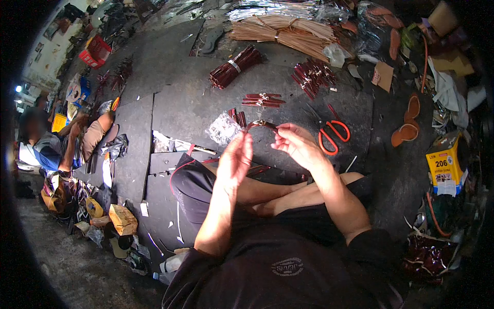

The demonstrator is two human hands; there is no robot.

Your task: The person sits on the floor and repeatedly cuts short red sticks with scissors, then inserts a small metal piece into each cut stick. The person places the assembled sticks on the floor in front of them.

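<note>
A thin dark red strap (262,122) with a small shiny buckle bows upward between my two hands. My left hand (235,158) pinches one end, and the fingers of my right hand (298,145) are closed on the other. Just beyond the left hand are a clear plastic bag (222,129) of small pale pieces and a few short dark red straps (239,117). Scissors (334,137) with orange handles lie right of my right hand. Farther off are a small row of buckled straps (263,100), a looser buckled pile (313,77) and a banded strap bundle (235,68).
Long tan strips (283,32) lie at the far edge of the dark mat. Brown sole-shaped pieces (406,125) and a yellow can (445,164) are on the right. Another person (50,149) sits at the left, near a cardboard box (123,220) and scraps.
</note>
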